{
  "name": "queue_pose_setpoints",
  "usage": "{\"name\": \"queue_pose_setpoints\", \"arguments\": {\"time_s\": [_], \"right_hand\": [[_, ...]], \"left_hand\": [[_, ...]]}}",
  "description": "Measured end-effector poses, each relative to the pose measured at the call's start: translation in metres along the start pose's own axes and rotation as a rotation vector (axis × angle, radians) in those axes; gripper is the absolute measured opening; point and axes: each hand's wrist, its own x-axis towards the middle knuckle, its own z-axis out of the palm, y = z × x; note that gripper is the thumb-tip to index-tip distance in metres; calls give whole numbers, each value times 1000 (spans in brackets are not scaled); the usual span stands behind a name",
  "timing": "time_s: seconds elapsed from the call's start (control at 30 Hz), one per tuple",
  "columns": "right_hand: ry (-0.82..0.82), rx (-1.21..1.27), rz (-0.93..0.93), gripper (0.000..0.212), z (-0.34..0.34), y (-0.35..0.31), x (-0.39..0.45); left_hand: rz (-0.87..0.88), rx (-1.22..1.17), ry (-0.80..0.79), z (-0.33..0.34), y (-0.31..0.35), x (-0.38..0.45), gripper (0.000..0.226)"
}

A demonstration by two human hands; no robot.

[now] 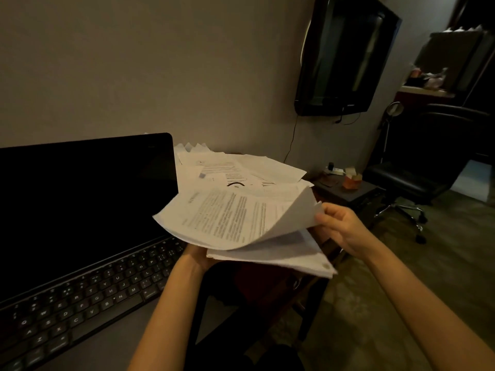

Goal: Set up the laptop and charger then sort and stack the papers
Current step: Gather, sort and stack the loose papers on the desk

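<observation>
An open laptop with a dark screen and black keyboard stands at the left. To its right lies a loose pile of printed papers. In front of that pile I hold a bundle of sheets in the air. My left hand supports the bundle from below, mostly hidden under the paper. My right hand pinches the right edge of the top printed sheets and lifts them off the lower ones. No charger shows in this view.
A wall-mounted black TV hangs at the upper right, its cable running down the wall. A low dark side table holds a power strip and an orange box. A black office chair stands farther right.
</observation>
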Motion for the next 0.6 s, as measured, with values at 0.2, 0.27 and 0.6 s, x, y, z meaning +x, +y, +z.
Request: {"name": "queue_pose_setpoints", "arguments": {"time_s": [0.2,0.27,0.6], "right_hand": [[73,-42,158,81,-6,31,-13],[99,13,214,69,-8,36,-13],[252,223,313,26,-2,37,-16]], "left_hand": [[-94,133,-136,4,0,-3,62],[-100,156,-167,1,-1,6,56],[-26,568,-180,6,-11,12,16]]}}
